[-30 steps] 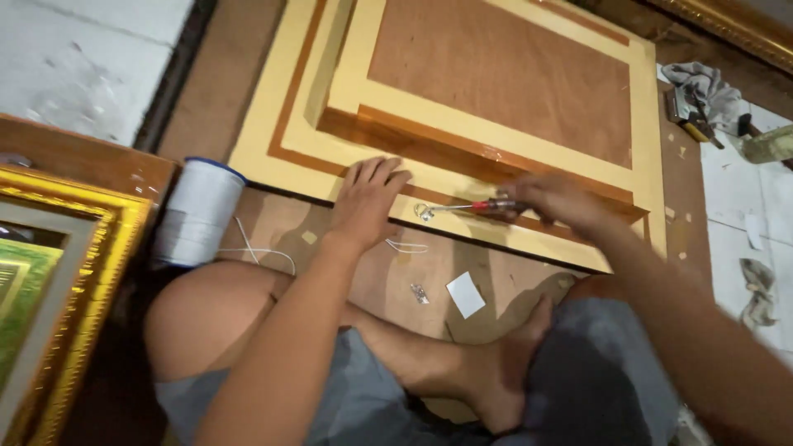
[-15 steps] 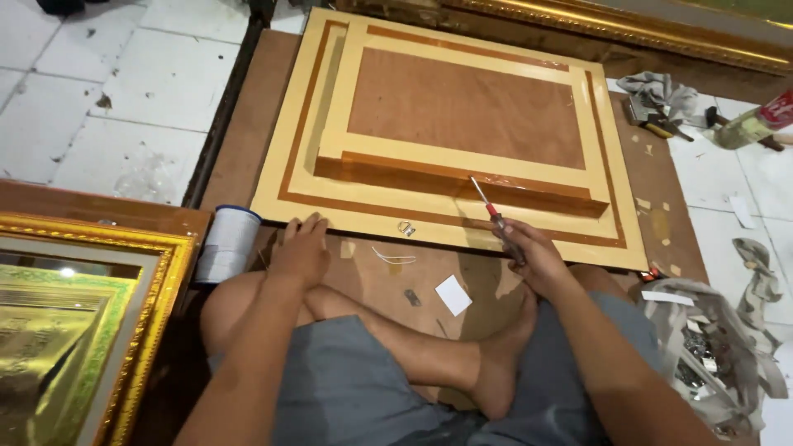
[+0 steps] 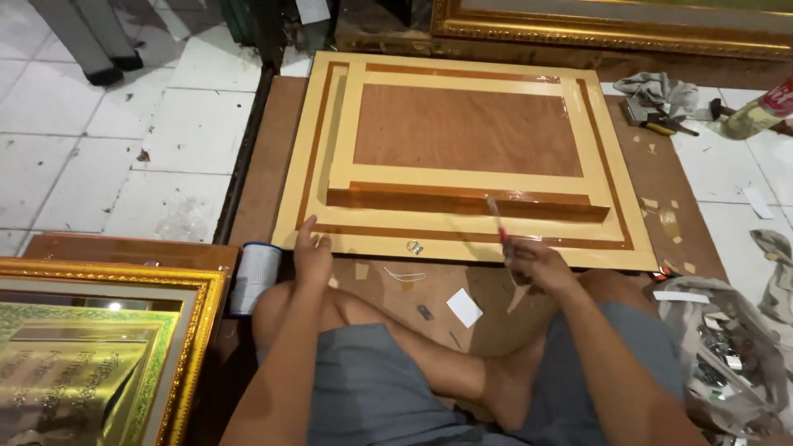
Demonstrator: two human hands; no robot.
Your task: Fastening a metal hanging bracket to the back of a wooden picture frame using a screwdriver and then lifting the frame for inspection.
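Two hands are working at the near edge of the yellow frame, which is lying on the floor board. The right hand is pinching a red screwdriver; the left hand, fingers loosely spread, is steadying the edge. It seems best to be keeping the tip straight over the small metal hanger.

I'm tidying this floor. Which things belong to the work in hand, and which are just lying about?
In use:
yellow frame back
screwdriver in right hand
metal hanger clip
left hand at frame edge

Lying about:
gold frame
tape roll
rag
bottle
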